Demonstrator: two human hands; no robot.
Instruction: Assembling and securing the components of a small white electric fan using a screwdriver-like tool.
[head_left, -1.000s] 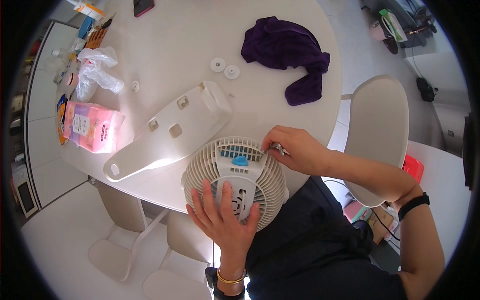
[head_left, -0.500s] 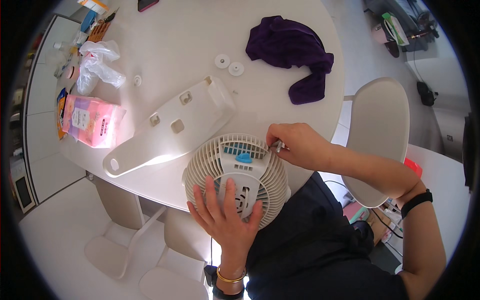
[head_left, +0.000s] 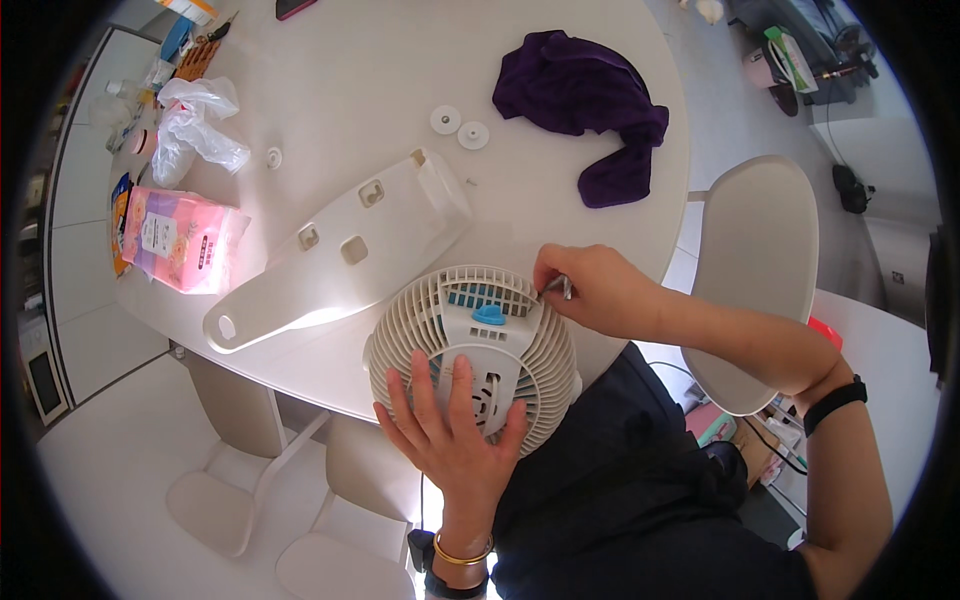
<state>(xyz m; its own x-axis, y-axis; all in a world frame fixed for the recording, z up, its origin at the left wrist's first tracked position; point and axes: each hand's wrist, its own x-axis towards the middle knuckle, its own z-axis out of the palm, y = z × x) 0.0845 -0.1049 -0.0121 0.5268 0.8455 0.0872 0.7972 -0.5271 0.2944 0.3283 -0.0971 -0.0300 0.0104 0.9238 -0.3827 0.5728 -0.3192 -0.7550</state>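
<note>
A round white fan head (head_left: 545, 395) with a ribbed grille rests at the table's near edge, its back facing up. A blue knob (head_left: 489, 315) sticks out of its rear housing. My left hand (head_left: 455, 430) lies spread over the lower part of that housing, fingers apart. At the grille's upper right rim, my right hand (head_left: 592, 287) pinches a small silver metal tool (head_left: 558, 286); its exact kind is hidden by the fingers. Just beyond the fan lies a long white plastic stand part (head_left: 335, 255) with square openings and a round hole at one end.
Two white round caps (head_left: 459, 128) and a smaller one (head_left: 274, 158) lie on the white table (head_left: 370, 60). A purple cloth (head_left: 580, 95) is at the far right. Pink tissue packs (head_left: 180, 240) and a plastic bag (head_left: 195, 125) stand left. A chair (head_left: 757, 280) is at right.
The silver tool has turned slightly in my right hand, which stays at the grille rim. My left hand and the fan have not visibly moved.
</note>
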